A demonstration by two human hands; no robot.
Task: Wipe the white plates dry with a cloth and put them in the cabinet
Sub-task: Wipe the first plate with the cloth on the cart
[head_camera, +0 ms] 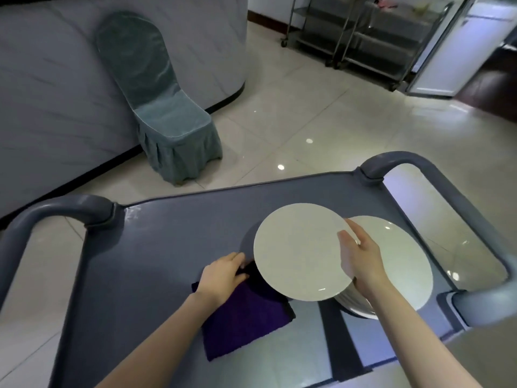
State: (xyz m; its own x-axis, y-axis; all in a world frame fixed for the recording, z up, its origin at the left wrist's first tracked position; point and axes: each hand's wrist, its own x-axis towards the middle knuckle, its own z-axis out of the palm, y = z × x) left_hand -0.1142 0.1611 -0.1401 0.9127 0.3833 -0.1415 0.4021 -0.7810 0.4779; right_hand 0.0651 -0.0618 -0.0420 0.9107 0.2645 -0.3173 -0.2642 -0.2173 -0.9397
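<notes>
My right hand (359,257) grips a white plate (296,252) by its right edge, thumb on top, and holds it lifted above the grey cart top (167,247). Behind it to the right stands a stack of white plates (402,261). A purple cloth (243,312) lies flat on the cart, partly under the lifted plate. My left hand (223,275) rests on the cloth's far left corner, with its fingers curled at the cloth's edge.
The cart has grey handles at the left (56,211) and right (419,163). A chair in a green cover (167,119) stands by a curved grey counter (56,79). Metal trolley racks (363,32) stand on the tiled floor at the far right.
</notes>
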